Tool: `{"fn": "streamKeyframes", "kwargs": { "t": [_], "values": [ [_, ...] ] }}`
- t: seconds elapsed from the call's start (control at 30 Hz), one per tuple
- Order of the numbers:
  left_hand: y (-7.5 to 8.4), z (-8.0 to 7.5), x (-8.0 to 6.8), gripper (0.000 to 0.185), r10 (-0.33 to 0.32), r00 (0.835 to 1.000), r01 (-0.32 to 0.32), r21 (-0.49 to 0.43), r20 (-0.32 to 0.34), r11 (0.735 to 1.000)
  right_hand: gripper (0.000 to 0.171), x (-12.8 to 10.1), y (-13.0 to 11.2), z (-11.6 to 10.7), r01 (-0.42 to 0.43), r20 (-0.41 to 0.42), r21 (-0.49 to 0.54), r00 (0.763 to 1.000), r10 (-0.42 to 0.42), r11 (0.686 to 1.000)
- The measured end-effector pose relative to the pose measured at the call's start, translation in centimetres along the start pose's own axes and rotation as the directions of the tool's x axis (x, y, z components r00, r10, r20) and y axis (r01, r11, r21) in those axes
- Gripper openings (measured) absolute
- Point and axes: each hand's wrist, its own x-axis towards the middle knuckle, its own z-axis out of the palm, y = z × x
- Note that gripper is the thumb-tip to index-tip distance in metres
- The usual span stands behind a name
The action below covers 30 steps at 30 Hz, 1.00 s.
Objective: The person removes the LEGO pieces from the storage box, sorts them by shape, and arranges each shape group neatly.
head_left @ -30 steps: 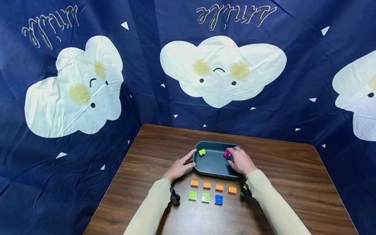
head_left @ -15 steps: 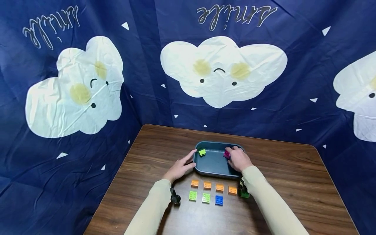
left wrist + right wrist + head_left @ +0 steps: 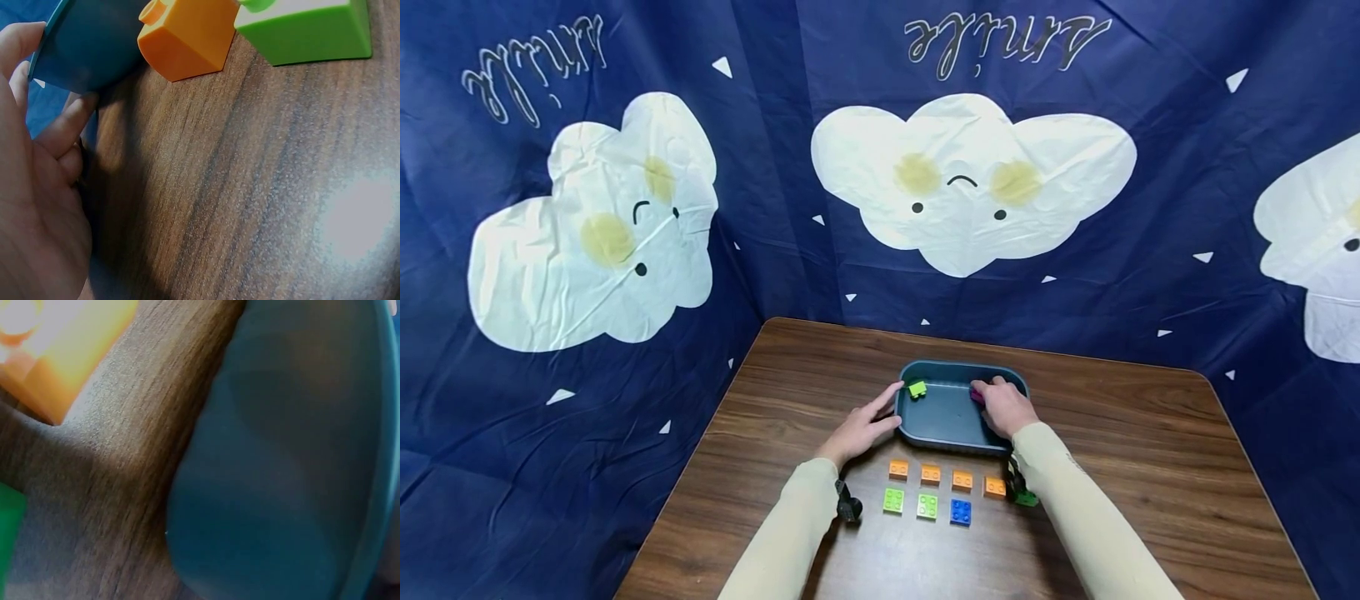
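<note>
A dark teal tray (image 3: 947, 442) sits on the table with a lime green toy brick (image 3: 917, 389) near its left wall. My right hand (image 3: 1007, 408) reaches over the tray's right part, thumb and fingers around a magenta toy brick (image 3: 977, 395) that they partly hide. My left hand (image 3: 861, 427) rests against the tray's left end, its fingers extended and spread. In the left wrist view, the fingertips are right at the tray wall (image 3: 94, 44). The right wrist view shows mostly the tray's outer wall (image 3: 269, 475).
In front of the tray lies a row of several orange bricks (image 3: 931, 475). Nearer still are two lime bricks (image 3: 927, 507), a blue brick (image 3: 960, 512) and a green brick (image 3: 1026, 498) partly hidden by the right wrist's camera. A dark blue cloud-printed curtain (image 3: 865, 283) surrounds the table.
My right hand has shifted slightly left and closed further over the magenta brick, hiding more of it. Its forearm has swung left, uncovering more of the green brick. The left hand stays put.
</note>
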Motion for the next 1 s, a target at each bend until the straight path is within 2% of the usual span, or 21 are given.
{"fn": "streamKeyframes", "kwargs": {
  "t": [0.27,0.43,0.67,1.0],
  "values": [
    [0.1,0.0,0.0,0.065,-0.013,1.000,0.013,-0.009,0.002,1.000,0.030,0.1,0.1,0.5,0.022,-0.065,0.007,0.998,-0.022,1.000],
    [0.2,0.0,-0.1,0.065,-0.018,1.000,0.018,-0.008,0.001,1.000,0.017,0.1,0.2,0.5,0.024,-0.075,-0.002,0.997,-0.025,1.000],
    [0.0,0.1,0.0,0.065,-0.009,1.000,0.009,-0.006,-0.009,1.000,0.016,-0.3,0.0,0.3,0.008,-0.086,-0.017,0.996,-0.010,1.000],
    [0.3,-0.1,-0.2,0.066,-0.005,1.000,0.005,0.015,-0.007,1.000,0.030,-1.3,-0.3,0.0,0.056,-0.161,0.063,0.986,-0.045,0.996]
  ]
}}
